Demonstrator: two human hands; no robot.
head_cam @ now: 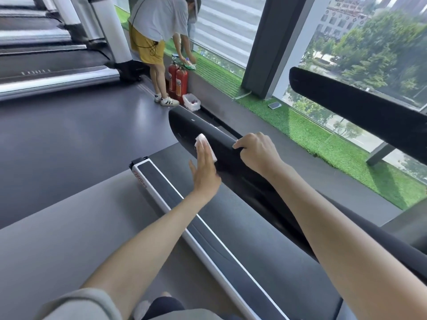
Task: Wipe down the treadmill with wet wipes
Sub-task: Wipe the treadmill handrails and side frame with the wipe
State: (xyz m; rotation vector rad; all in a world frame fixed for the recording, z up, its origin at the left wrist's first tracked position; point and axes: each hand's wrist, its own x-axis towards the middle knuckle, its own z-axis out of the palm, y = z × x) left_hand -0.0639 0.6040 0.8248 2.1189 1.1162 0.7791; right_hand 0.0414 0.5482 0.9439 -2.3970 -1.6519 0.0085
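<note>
Plainly, one treadmill (240, 227) fills the lower half of the head view, with two black handrails: the near handrail (208, 130) runs under both hands, and the far handrail (351, 98) crosses in front of the window at the upper right. One silver and black side rail (175, 199) lies along the left of the belt. There is one wet wipe (204, 144), white and folded small.

The hands are apart, both on the near handrail. The left hand (205, 174) is flat, its fingers straight and together, pressing the wet wipe against the rail's inner side close to its rounded end. The right hand (256, 153) sits just beside it on top, fingers curled over the rail's upper edge in a grip.

Two red fire extinguishers (181, 83) stand side by side on the floor against a green turf ledge (300, 125). One clear plastic tub (191, 102) is just beside them, and one phone (275, 105) lies on the turf. One other person (159, 26), in yellow shorts, bends over the ledge.

Red lettering marks the side rail's end cap, too blurred to read. The extinguisher labels are likewise illegible.
</note>
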